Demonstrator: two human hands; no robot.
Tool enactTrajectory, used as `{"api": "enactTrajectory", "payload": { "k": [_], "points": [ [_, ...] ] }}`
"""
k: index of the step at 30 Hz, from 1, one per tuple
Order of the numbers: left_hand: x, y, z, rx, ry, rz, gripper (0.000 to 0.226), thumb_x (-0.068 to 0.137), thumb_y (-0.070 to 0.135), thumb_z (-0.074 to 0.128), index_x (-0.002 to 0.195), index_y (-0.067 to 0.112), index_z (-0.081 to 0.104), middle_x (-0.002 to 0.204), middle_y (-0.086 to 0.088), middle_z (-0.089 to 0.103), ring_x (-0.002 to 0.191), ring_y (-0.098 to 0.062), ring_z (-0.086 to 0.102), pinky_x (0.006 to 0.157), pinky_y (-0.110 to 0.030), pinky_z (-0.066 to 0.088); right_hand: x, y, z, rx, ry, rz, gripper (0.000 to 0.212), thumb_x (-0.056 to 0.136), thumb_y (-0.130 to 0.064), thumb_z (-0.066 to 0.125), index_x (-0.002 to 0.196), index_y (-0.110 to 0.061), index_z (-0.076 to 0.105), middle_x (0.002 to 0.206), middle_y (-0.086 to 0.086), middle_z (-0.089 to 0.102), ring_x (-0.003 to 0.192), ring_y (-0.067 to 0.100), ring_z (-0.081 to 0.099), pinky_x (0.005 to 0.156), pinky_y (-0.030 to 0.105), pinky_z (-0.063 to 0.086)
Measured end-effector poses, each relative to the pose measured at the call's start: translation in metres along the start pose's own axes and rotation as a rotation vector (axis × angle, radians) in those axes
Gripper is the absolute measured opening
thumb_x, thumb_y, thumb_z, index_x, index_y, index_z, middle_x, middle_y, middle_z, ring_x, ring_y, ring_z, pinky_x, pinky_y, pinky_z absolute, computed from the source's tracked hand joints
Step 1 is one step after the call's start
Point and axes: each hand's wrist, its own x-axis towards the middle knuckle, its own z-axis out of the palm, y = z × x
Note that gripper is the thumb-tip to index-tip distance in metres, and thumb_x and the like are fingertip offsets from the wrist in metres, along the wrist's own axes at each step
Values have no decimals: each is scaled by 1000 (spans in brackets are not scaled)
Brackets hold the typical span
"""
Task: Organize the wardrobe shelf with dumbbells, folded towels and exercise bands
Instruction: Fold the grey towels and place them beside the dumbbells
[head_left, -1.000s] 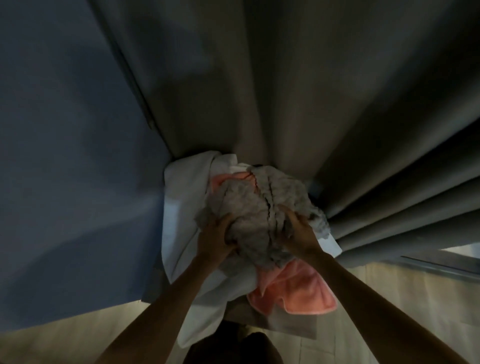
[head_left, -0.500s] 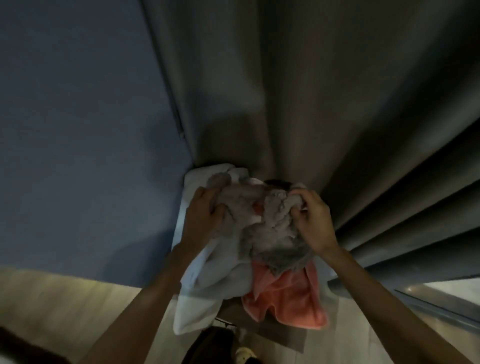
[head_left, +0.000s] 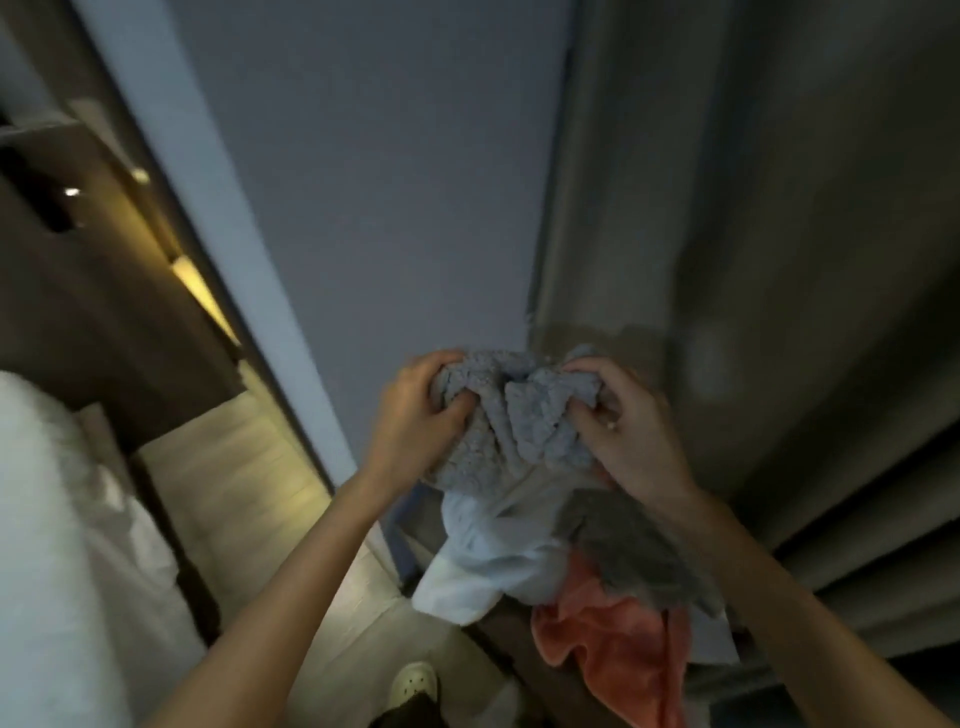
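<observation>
- Head view: the left hand (head_left: 415, 415) and the right hand (head_left: 628, 431) both grip a bunched gray towel (head_left: 509, 410), near the curtain (head_left: 779, 260).
- A white cloth (head_left: 483, 551) and a pink towel (head_left: 613, 644) hang below it.

Left hand (head_left: 415, 415) and right hand (head_left: 631, 431) grip a bunched grey towel (head_left: 511, 410) above a white cloth (head_left: 483, 551) and coral towel (head_left: 618, 654), beside a curtain (head_left: 779, 234).
</observation>
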Motion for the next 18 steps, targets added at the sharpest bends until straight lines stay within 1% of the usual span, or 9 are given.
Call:
{"api": "enactTrajectory", "payload": {
  "k": [2,3,5,7,9,11,14,16,18],
  "points": [
    [-19,-8,-29,30,38,-30,32,82,16,68,113,22,62,111,6,61,98,-2,50,80,-5,34,4,-20,26,51,-114,-53,30,86,-3,62,108,-24,60,105,-5,64,99,8,62,85,22,50],
    [-28,-14,-43,40,63,-55,32,82,17,68,113,23,61,111,9,61,98,-1,50,82,-6,35,6,-30,41,67,-159,-87,28,86,-4,62,108,-22,60,104,-4,64,98,9,62,85,23,50],
    [-46,-28,-69,41,119,-115,32,81,18,68,111,23,59,110,10,61,100,-5,54,89,-20,42,10,-47,71,84,-228,-152,28,85,-6,63,109,-20,61,104,-6,64,99,6,61,86,19,47],
    [-61,-43,-93,39,173,-167,29,81,18,68,107,23,58,103,9,62,95,-8,57,86,-30,48,14,-61,102,111,-295,-195,29,85,-8,64,109,-23,61,103,-10,63,97,1,60,84,14,45],
    [-73,-61,-117,45,214,-210,27,81,21,67,106,25,56,98,11,60,90,-5,57,81,-30,49,20,-74,135,152,-384,-191,29,86,-9,64,110,-26,60,103,-12,63,95,-1,60,82,13,47],
    [-81,-81,-140,53,256,-242,26,82,22,68,105,25,56,97,11,59,89,-3,56,78,-28,49,29,-86,168,172,-468,-179,29,87,-9,64,111,-24,59,104,-11,64,96,0,60,83,16,49],
    [-84,-116,-176,68,311,-294,26,83,21,68,104,25,54,94,14,55,87,1,54,76,-26,48,45,-106,219,216,-525,-199,25,88,-8,63,111,-18,57,105,-5,62,97,4,60,83,21,51],
    [-79,-142,-200,69,341,-341,24,84,21,67,102,26,52,93,14,55,87,-1,54,77,-29,50,58,-119,256,209,-562,-194,23,90,-11,62,109,-19,54,103,-3,60,94,6,60,79,23,53],
    [-69,-171,-226,64,345,-372,22,84,21,67,101,25,53,94,9,56,88,-6,55,80,-36,52,74,-132,295,173,-586,-164,22,91,-14,60,109,-22,51,102,-5,58,93,7,59,78,27,54]
  ]
}}
